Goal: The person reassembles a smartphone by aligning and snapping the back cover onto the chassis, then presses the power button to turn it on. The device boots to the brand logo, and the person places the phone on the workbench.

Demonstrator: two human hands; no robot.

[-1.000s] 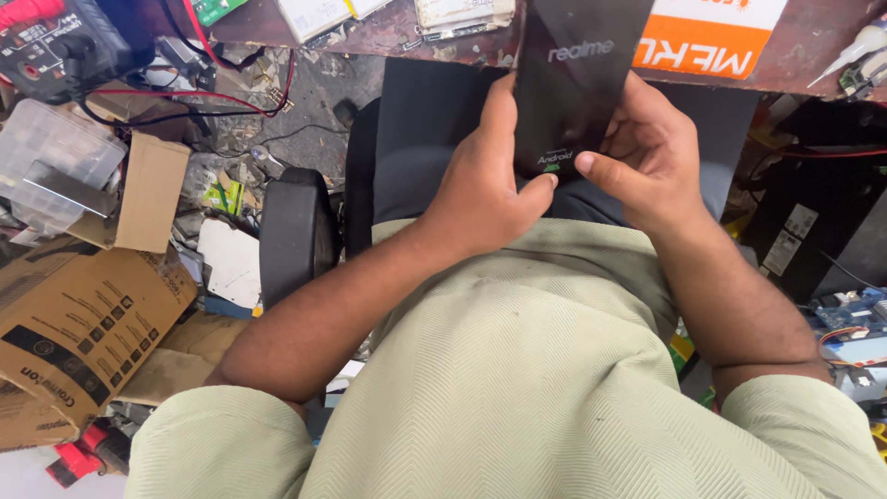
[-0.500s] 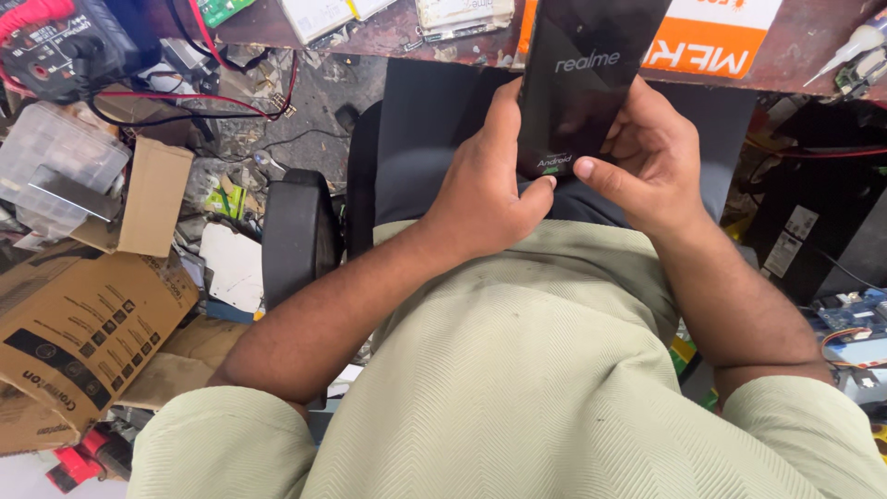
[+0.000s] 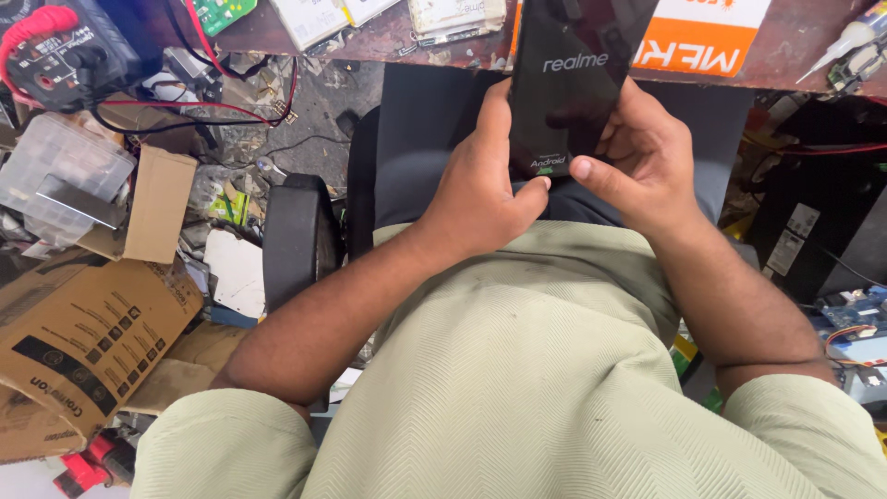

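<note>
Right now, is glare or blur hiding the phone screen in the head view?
Head view: the black smartphone is sharp, its glossy screen showing faint dim reflections but no washout; left hand and right hand are evenly lit, unblurred; the workbench edge stays in focus.

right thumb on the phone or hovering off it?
Touching. The head view shows the right hand wrapped round the black phone, its thumb tip pressed against the phone's lower edge, no gap visible. The left hand grips the other side.
</note>
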